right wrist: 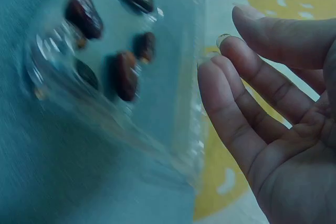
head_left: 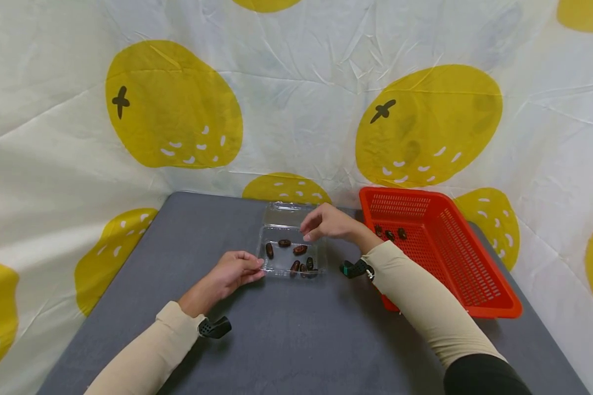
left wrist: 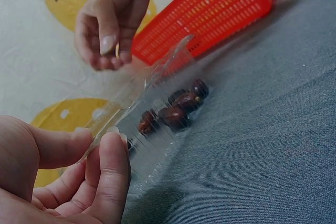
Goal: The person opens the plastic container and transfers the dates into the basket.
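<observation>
Pinching the near left edge of the clear plastic box [head_left: 283, 262], the left hand [head_left: 234, 270] steadies it; the right hand [head_left: 328, 222] hovers above its far right side, thumb and fingertips apart, nothing between them. Light pressure looks best on that flimsy wall, with a gentle fingertip touch for the brown dates [head_left: 300, 250] inside. To the right sits the red basket [head_left: 469, 258], small dark pieces [head_left: 402, 233] at its far left, the right sleeve [head_left: 430, 296] crossing over its left rim. Beyond the box, its open lid [head_left: 286, 216].
</observation>
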Available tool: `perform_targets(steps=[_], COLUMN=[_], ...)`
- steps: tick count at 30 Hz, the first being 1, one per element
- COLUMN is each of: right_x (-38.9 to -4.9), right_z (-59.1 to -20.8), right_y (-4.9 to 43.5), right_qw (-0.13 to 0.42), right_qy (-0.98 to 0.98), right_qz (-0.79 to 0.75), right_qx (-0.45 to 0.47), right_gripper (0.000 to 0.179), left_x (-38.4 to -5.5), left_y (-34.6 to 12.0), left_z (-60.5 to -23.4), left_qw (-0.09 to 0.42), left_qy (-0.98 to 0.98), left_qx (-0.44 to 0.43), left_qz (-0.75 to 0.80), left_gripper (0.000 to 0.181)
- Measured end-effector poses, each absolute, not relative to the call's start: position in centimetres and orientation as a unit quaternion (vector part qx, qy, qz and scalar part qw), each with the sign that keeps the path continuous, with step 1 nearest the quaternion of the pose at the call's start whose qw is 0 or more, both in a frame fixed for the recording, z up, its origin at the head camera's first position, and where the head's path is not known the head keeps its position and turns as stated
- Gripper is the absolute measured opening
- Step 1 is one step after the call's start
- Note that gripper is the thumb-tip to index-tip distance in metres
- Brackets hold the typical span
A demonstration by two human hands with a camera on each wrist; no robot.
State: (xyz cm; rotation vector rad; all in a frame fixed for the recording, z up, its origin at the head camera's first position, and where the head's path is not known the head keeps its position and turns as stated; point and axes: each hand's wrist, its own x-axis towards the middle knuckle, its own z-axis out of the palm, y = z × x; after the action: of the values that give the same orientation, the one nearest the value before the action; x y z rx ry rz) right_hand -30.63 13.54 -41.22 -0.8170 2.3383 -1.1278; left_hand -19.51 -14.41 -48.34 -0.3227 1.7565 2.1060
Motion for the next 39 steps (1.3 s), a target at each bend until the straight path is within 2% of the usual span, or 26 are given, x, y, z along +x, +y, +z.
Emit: perform_targets(steps=[9, 18, 27, 39], right_x=[-29.8, -29.5, -28.8, -28.7], right_z=[-44.0, -45.4, -45.6, -45.7], right_y=[10.5, 9.1, 8.5, 8.6], right_qw=[0.241, 0.241, 0.24, 0.286], right_qy=[0.846, 0.864, 0.871, 0.852], right_qz=[-0.349, -0.244, -0.202, -0.194], right_qx=[-0.324, -0.368, -0.378, -0.393], right_gripper=[0.025, 0.024, 0.021, 0.022], left_x=[-19.5, -19.6, -19.6, -19.6], left_y=[-14.3, -14.3, -14.3, -14.5], left_z=[-48.5, -48.3, -48.4, -48.7], left_qw=[0.185, 0.189, 0.189, 0.187], left_qy=[0.627, 0.624, 0.62, 0.624], left_qx=[-0.118, -0.116, -0.116, -0.119], left_qz=[0.747, 0.749, 0.753, 0.749], left_gripper=[0.004, 0.005, 0.004, 0.004])
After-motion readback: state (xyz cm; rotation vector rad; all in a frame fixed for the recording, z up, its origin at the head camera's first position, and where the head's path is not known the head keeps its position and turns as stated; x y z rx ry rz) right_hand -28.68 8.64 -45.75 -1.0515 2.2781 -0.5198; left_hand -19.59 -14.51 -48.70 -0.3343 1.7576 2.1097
